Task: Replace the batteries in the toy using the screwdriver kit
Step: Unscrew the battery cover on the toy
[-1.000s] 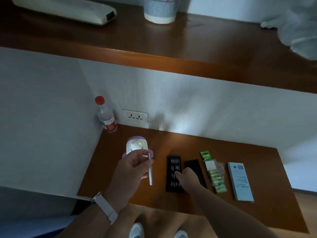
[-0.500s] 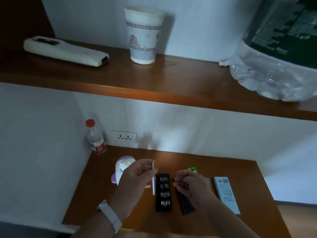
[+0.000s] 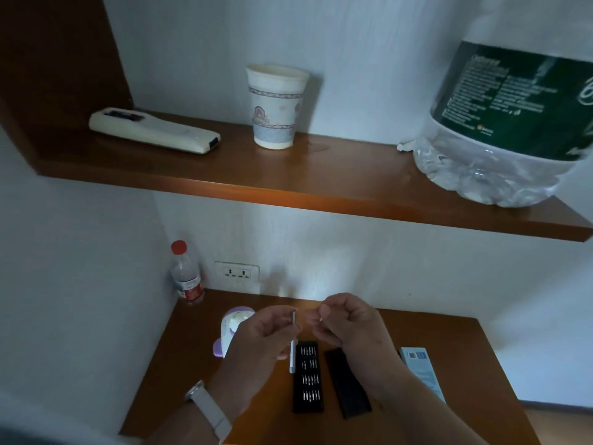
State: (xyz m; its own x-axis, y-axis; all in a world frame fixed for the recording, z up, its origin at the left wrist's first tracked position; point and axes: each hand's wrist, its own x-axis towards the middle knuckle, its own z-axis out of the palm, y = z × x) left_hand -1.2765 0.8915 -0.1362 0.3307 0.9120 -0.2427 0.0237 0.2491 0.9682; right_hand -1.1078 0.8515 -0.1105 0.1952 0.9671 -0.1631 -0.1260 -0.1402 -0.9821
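Right hand (image 3: pixel 348 322) risen beside left hand (image 3: pixel 266 332), pinching small bit (image 3: pixel 321 318); left gripping screwdriver handle (image 3: pixel 292 348) upright

Two bare hands are up over the brown wooden desk (image 3: pixel 449 354): a left hand (image 3: pixel 256 342) and a right hand (image 3: pixel 349 322). On the desk I count one white-and-lilac plastic toy (image 3: pixel 231 329), one slim silver screwdriver handle (image 3: pixel 292 356), one black tray of screwdriver bits (image 3: pixel 308 377), one black tray lid (image 3: pixel 348 385), one pale blue flat box (image 3: pixel 422 372) and one small clear bottle with a red cap (image 3: pixel 186 274). The wooden shelf (image 3: pixel 321 175) above carries one white remote control (image 3: pixel 154 130), one printed paper cup (image 3: pixel 274 106) and one big clear water jug with a dark green label (image 3: pixel 510 123), and the wall has one white double socket (image 3: pixel 236 273).
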